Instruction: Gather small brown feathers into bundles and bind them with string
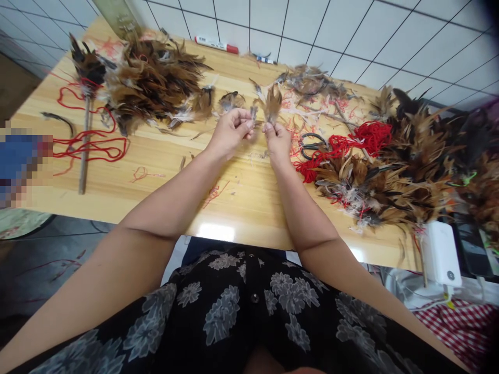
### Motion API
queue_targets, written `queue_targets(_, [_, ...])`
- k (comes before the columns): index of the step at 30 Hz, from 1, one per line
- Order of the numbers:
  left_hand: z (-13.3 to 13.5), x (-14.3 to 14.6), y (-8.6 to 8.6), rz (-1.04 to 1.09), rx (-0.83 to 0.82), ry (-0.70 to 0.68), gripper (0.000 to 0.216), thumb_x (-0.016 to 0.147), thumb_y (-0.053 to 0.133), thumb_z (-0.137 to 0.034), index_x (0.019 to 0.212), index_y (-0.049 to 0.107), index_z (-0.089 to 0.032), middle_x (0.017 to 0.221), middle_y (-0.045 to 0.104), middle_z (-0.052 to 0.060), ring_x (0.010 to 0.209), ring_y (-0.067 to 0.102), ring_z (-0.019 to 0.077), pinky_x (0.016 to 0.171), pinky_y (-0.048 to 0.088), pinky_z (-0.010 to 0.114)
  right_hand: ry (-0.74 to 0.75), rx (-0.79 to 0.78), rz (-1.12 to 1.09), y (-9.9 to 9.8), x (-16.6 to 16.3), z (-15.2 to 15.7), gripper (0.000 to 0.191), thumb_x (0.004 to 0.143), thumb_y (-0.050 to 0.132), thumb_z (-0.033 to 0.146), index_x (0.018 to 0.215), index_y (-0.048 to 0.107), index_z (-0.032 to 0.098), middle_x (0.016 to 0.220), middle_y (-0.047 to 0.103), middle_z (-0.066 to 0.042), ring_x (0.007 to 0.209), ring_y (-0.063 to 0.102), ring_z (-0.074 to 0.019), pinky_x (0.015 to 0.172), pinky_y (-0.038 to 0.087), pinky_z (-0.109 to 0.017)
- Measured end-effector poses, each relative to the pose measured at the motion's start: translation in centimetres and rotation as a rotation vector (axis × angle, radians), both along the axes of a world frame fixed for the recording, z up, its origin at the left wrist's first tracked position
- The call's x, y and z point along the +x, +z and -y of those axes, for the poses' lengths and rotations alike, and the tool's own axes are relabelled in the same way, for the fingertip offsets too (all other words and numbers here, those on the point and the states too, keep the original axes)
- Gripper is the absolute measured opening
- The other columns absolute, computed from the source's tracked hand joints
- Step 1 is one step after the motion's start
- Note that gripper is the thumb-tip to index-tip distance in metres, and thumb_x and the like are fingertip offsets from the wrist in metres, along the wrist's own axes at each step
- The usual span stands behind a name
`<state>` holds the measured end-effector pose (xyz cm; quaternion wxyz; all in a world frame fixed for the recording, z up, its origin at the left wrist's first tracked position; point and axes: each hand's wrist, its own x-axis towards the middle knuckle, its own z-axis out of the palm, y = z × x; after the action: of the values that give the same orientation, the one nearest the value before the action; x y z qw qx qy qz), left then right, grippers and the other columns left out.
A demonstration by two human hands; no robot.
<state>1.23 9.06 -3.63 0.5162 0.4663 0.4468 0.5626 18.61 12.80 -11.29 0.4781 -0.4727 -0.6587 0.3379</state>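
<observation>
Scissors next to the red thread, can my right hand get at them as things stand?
Probably yes. The scissors lie on the table just right of the right hand, with nothing tall between. Red thread crowds their far side, and the hand is pinching feathers, so its fingers are not free.

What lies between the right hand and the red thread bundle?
Head view: black scissors lie flat on the table between right hand and red thread bundle.
</observation>
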Motion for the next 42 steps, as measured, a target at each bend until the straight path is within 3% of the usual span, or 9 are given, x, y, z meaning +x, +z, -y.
queue_targets(3, [0.9, 0.7, 0.9, 0.016, -0.038, -0.015, 0.039, 0.104, 0.081, 0.007, 0.086, 0.062, -0.021, 0.076, 0.065, -0.004, 0.07, 0.07, 0.0125, 0.067, 0.054, 0.021, -0.107, -0.059, -0.028, 0.1, -0.9, 0.3, 0.062, 0.114, 0.058, 0.078, 0.096, 0.077, 0.022, 0.096, 0.073, -0.006, 0.101, 0.071, -0.0247, 0.109, 0.062, -0.048])
queue_targets(6, [1.3, 0.7, 1.4, -0.005, -0.042, -0.011, 0.044, 0.1, 0.083, 0.012, 0.08, 0.059, -0.02, 0.074, 0.066, -0.004, 0.066, 0.066, 0.0112, 0.062, 0.047, 0.02, -0.1, -0.071, -0.071, 1.0, -1.2, 0.8, 0.054, 0.111, 0.07, 0.072, 0.092, 0.078, 0.023, 0.096, 0.075, -0.006, 0.103, 0.072, -0.0253, 0.111, 0.06, -0.048])
queue_targets(11, [1.3, 0.5, 1.9, 0.02, -0.03, 0.013, 0.047, 0.093, 0.077, 0.02, 0.071, 0.063, -0.019, 0.068, 0.062, -0.004, 0.062, 0.05, 0.0104, 0.06, 0.039, 0.02, -0.066, -0.1, -0.133, 2.8, -1.2, 1.7, 0.062, 0.095, 0.086, 0.082, 0.078, 0.071, 0.024, 0.087, 0.071, -0.003, 0.097, 0.068, -0.0236, 0.103, 0.058, -0.043])
queue_targets(17, [1.3, 0.6, 1.9, 0.06, -0.052, 0.015, 0.043, 0.087, 0.075, 0.018, 0.068, 0.063, -0.019, 0.068, 0.063, -0.004, 0.064, 0.051, 0.0117, 0.063, 0.041, 0.019, 0.009, -0.148, -0.25, 3.7, -1.7, 2.0, 0.066, 0.083, 0.096, 0.084, 0.075, 0.068, 0.024, 0.083, 0.064, -0.001, 0.095, 0.063, -0.0207, 0.096, 0.057, -0.037])
queue_targets(24, [1.3, 0.4, 1.8, 0.065, -0.032, 0.005, 0.042, 0.083, 0.081, 0.016, 0.071, 0.063, -0.02, 0.073, 0.066, -0.004, 0.068, 0.057, 0.0102, 0.069, 0.048, 0.017, 0.06, -0.194, -0.228, 4.5, -1.9, 2.4, 0.066, 0.085, 0.095, 0.082, 0.075, 0.062, 0.025, 0.083, 0.062, 0.0, 0.095, 0.062, -0.0196, 0.093, 0.057, -0.034])
queue_targets(29, [1.5, 0.2, 2.4, 0.114, -0.073, -0.088, 0.045, 0.088, 0.098, 0.006, 0.076, 0.063, -0.02, 0.072, 0.066, -0.003, 0.065, 0.064, 0.0105, 0.06, 0.05, 0.018, 0.04, -0.209, -0.131, 5.0, -1.5, 2.8, 0.068, 0.091, 0.09, 0.083, 0.075, 0.056, 0.027, 0.082, 0.059, 0.001, 0.09, 0.058, -0.0192, 0.093, 0.058, -0.036])
queue_targets(32, [1.4, -0.1, 2.3, 0.143, -0.09, -0.146, 0.046, 0.087, 0.107, -0.002, 0.08, 0.065, -0.02, 0.071, 0.068, -0.003, 0.064, 0.069, 0.0115, 0.058, 0.05, 0.019, 0.101, -0.188, -0.097, 5.1, -1.4, 2.9, 0.066, 0.097, 0.083, 0.084, 0.078, 0.056, 0.027, 0.083, 0.059, 0.0, 0.092, 0.06, -0.0203, 0.096, 0.059, -0.037])
queue_targets(38, [1.0, -1.1, 1.5, 0.152, -0.112, -0.264, 0.038, 0.093, 0.103, -0.006, 0.074, 0.072, -0.017, 0.07, 0.072, 0.002, 0.066, 0.07, 0.0132, 0.063, 0.053, 0.021, 0.268, -0.201, -0.044, 6.0, -1.0, 3.5, 0.068, 0.099, 0.082, 0.083, 0.076, 0.052, 0.027, 0.082, 0.059, -0.001, 0.092, 0.064, -0.0209, 0.094, 0.061, -0.038])
queue_targets(42, [0.7, -1.3, 0.6, 0.11, -0.118, -0.259, 0.039, 0.093, 0.101, -0.001, 0.074, 0.071, -0.017, 0.072, 0.071, 0.0, 0.064, 0.065, 0.0123, 0.066, 0.051, 0.022, 0.286, -0.194, -0.02, 6.5, -0.9, 3.8, 0.067, 0.098, 0.085, 0.08, 0.074, 0.055, 0.026, 0.08, 0.058, 0.0, 0.089, 0.061, -0.0191, 0.092, 0.059, -0.037])
